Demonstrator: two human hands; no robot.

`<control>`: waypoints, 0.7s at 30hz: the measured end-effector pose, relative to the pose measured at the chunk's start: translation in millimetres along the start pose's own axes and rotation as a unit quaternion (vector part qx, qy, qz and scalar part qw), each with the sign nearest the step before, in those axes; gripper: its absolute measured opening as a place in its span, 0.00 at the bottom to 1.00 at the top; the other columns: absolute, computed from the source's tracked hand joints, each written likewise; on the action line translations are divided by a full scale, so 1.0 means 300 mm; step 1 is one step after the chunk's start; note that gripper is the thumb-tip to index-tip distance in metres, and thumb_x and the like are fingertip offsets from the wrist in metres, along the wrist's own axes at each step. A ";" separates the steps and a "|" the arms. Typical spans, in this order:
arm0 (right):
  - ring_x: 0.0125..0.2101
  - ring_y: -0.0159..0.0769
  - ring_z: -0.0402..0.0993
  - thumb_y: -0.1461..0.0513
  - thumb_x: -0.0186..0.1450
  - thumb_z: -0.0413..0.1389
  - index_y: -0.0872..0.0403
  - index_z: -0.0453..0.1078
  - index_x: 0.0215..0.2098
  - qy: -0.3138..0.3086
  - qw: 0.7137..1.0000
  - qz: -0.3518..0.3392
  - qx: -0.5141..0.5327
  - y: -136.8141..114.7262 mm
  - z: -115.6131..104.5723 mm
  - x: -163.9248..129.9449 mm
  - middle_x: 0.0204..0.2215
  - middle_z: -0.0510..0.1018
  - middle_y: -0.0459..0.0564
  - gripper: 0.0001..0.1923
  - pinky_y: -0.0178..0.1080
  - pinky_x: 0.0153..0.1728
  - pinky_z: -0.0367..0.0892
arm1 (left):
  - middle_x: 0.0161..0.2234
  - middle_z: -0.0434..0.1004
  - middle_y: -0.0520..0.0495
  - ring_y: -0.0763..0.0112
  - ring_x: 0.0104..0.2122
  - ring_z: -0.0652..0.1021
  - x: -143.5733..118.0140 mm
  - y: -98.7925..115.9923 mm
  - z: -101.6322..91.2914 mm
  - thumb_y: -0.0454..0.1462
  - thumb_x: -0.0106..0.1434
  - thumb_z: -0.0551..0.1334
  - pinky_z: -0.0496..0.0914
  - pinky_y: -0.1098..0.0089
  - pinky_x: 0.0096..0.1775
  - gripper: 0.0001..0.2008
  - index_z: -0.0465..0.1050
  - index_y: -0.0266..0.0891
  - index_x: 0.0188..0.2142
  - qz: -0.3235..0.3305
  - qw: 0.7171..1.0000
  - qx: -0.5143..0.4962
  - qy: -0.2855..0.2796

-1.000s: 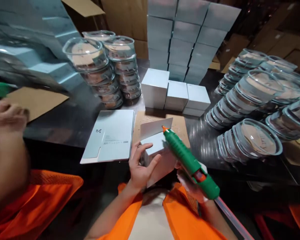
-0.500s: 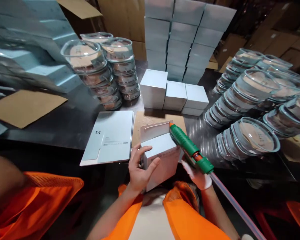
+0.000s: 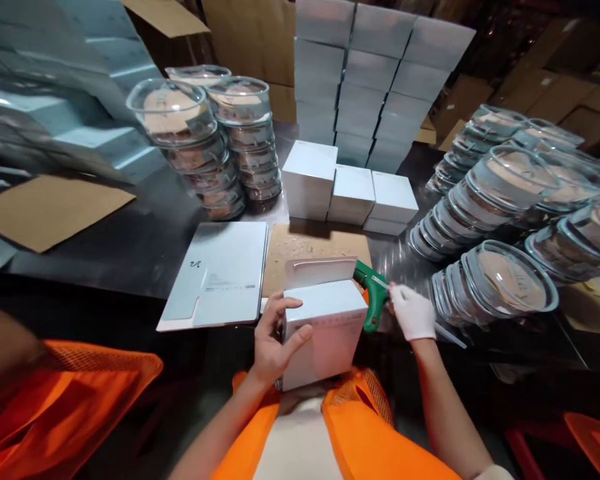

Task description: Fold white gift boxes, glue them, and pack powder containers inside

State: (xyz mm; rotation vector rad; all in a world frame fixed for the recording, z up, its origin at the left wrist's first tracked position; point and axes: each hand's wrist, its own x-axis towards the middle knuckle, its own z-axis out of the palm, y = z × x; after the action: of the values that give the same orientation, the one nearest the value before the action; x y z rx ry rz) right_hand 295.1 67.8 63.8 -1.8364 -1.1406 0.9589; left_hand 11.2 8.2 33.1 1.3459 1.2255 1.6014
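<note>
My left hand (image 3: 275, 340) grips the left side of a white box (image 3: 325, 343), thumb on its front face and fingers at the upper left edge. The box's raised flap (image 3: 323, 270) stands at the far side, a glossy line along its inner face. Just right of the box is a green glue gun (image 3: 377, 300), its handle turned toward me. My right hand (image 3: 414, 312), in a white glove, has its fingers closed at the gun's rear end. Behind that hand a clear glue stick (image 3: 453, 335) sticks out. Part of the gun is hidden by the box.
Under the flap lies a brown cardboard sheet (image 3: 320, 243), with flat white printed sheets (image 3: 225, 273) to its left. Closed white boxes (image 3: 353, 187) stand behind. Stacked clear round containers (image 3: 173, 113) rise at left, more containers (image 3: 510, 277) at right. An orange-clad person (image 3: 70, 400) is at left.
The glue gun has moved from pointing along the flap to lower beside the box, its handle now showing. My right hand has shifted right to its rear. The box has tilted slightly.
</note>
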 end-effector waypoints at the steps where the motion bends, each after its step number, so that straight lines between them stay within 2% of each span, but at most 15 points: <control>1: 0.38 0.44 0.85 0.44 0.63 0.65 0.52 0.83 0.41 -0.004 0.999 -0.030 0.018 -0.028 0.002 -0.014 0.35 0.87 0.53 0.22 0.39 0.37 0.79 | 0.46 0.78 0.45 0.60 0.46 0.79 0.000 -0.001 0.004 0.53 0.59 0.75 0.72 0.67 0.44 0.20 0.81 0.44 0.43 0.010 1.000 0.002 -0.016; 3: 0.46 0.46 0.84 0.44 0.60 0.69 0.51 0.82 0.50 -0.070 0.990 -0.069 0.101 -0.080 0.032 -0.039 0.45 0.87 0.53 0.27 0.42 0.46 0.79 | 0.43 0.80 0.44 0.56 0.51 0.79 -0.002 -0.003 0.016 0.52 0.60 0.74 0.73 0.64 0.49 0.18 0.81 0.44 0.43 0.027 0.998 0.005 -0.048; 4: 0.46 0.46 0.84 0.45 0.58 0.71 0.51 0.82 0.51 -0.115 0.981 -0.077 0.137 -0.101 0.054 -0.048 0.46 0.87 0.53 0.28 0.44 0.47 0.79 | 0.43 0.81 0.44 0.55 0.54 0.78 -0.003 -0.004 0.024 0.52 0.61 0.74 0.73 0.62 0.52 0.18 0.80 0.44 0.43 0.033 0.998 0.006 -0.056; 6: 0.43 0.46 0.84 0.46 0.55 0.74 0.52 0.83 0.47 -0.173 0.964 -0.082 0.181 -0.124 0.091 -0.057 0.43 0.88 0.53 0.28 0.45 0.46 0.80 | 0.49 0.81 0.40 0.51 0.60 0.76 -0.006 -0.009 0.038 0.53 0.62 0.73 0.72 0.58 0.56 0.18 0.79 0.44 0.42 0.038 0.998 0.006 -0.048; 8: 0.41 0.45 0.84 0.42 0.57 0.72 0.52 0.84 0.45 -0.187 0.957 -0.121 0.186 -0.128 0.098 -0.059 0.42 0.87 0.52 0.28 0.45 0.46 0.80 | 0.55 0.79 0.37 0.48 0.63 0.75 -0.003 -0.014 0.046 0.55 0.62 0.71 0.72 0.55 0.58 0.21 0.76 0.44 0.44 0.035 0.999 -0.006 -0.018; 10: 0.47 0.46 0.84 0.34 0.62 0.64 0.51 0.83 0.46 -0.236 0.933 -0.219 0.161 -0.128 0.073 -0.059 0.46 0.86 0.55 0.33 0.47 0.50 0.79 | 0.55 0.79 0.37 0.50 0.60 0.79 0.006 -0.019 0.044 0.57 0.63 0.70 0.74 0.55 0.56 0.25 0.71 0.47 0.51 0.025 0.999 -0.044 -0.001; 12: 0.54 0.49 0.82 0.29 0.65 0.54 0.50 0.83 0.49 -0.310 0.887 -0.324 0.108 -0.133 0.035 -0.058 0.53 0.84 0.58 0.39 0.51 0.56 0.76 | 0.50 0.80 0.41 0.55 0.53 0.82 0.019 -0.018 0.033 0.57 0.64 0.70 0.76 0.55 0.53 0.27 0.67 0.50 0.55 0.019 0.996 -0.082 -0.005; 13: 0.57 0.49 0.80 0.29 0.66 0.53 0.50 0.82 0.51 -0.336 0.863 -0.369 0.077 -0.138 0.020 -0.058 0.56 0.83 0.59 0.40 0.52 0.59 0.74 | 0.49 0.80 0.42 0.56 0.52 0.82 0.025 -0.015 0.024 0.56 0.64 0.70 0.76 0.56 0.53 0.25 0.68 0.50 0.54 0.021 0.996 -0.086 -0.013; 15: 0.60 0.48 0.77 0.33 0.68 0.57 0.49 0.81 0.54 -0.348 0.829 -0.439 0.020 -0.145 0.008 -0.062 0.59 0.81 0.59 0.34 0.52 0.62 0.72 | 0.49 0.78 0.41 0.55 0.53 0.80 0.036 -0.001 0.005 0.53 0.64 0.70 0.75 0.55 0.54 0.18 0.75 0.48 0.46 0.034 0.997 -0.059 -0.028; 17: 0.63 0.45 0.75 0.42 0.72 0.60 0.48 0.81 0.55 -0.333 0.813 -0.478 -0.006 -0.142 0.020 -0.068 0.59 0.81 0.57 0.24 0.52 0.64 0.71 | 0.49 0.77 0.40 0.52 0.55 0.78 0.042 0.018 -0.011 0.51 0.65 0.70 0.74 0.52 0.55 0.14 0.79 0.45 0.37 0.052 0.997 -0.026 -0.047; 19: 0.65 0.44 0.73 0.50 0.75 0.59 0.47 0.82 0.54 -0.317 0.813 -0.488 -0.002 -0.126 0.044 -0.072 0.59 0.82 0.55 0.16 0.52 0.65 0.70 | 0.49 0.77 0.41 0.53 0.55 0.77 0.043 0.036 -0.016 0.49 0.67 0.70 0.73 0.50 0.57 0.11 0.81 0.45 0.36 0.065 0.996 -0.016 -0.065; 21: 0.66 0.44 0.73 0.53 0.77 0.57 0.46 0.81 0.53 -0.311 0.819 -0.481 0.024 -0.099 0.063 -0.072 0.57 0.83 0.55 0.14 0.53 0.65 0.70 | 0.48 0.76 0.42 0.55 0.54 0.78 0.041 0.046 -0.013 0.48 0.67 0.70 0.72 0.51 0.59 0.10 0.81 0.46 0.37 0.072 0.994 -0.015 -0.075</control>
State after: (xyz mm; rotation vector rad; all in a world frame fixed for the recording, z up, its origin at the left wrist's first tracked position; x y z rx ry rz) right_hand 260.9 61.0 86.1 -0.6382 -2.1056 0.9241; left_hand 5.7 14.6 50.2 1.5355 1.0316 1.5767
